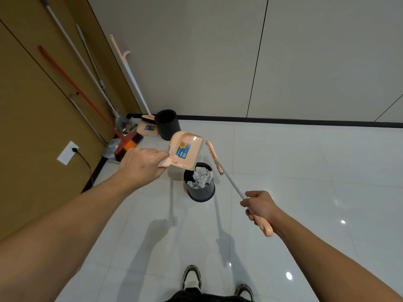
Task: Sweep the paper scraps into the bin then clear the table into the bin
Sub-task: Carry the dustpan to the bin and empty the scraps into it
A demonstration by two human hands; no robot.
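The bin (199,184) stands on the floor (283,171) ahead of my shoes (192,277), with paper scraps (201,177) inside. My left hand (141,164) holds the dustpan (185,152) tipped above the bin's left rim; my right hand (259,207) holds the broom (220,168), its head above the right rim. A second bin (167,124) stands behind, in the corner.

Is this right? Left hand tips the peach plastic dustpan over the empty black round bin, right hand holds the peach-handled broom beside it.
Not quite: the head view shows the black round bin under the peach plastic dustpan already holds crumpled paper scraps, so it is not empty. The rest stands: the left hand tips the dustpan, the right hand holds the peach-handled broom beside it.
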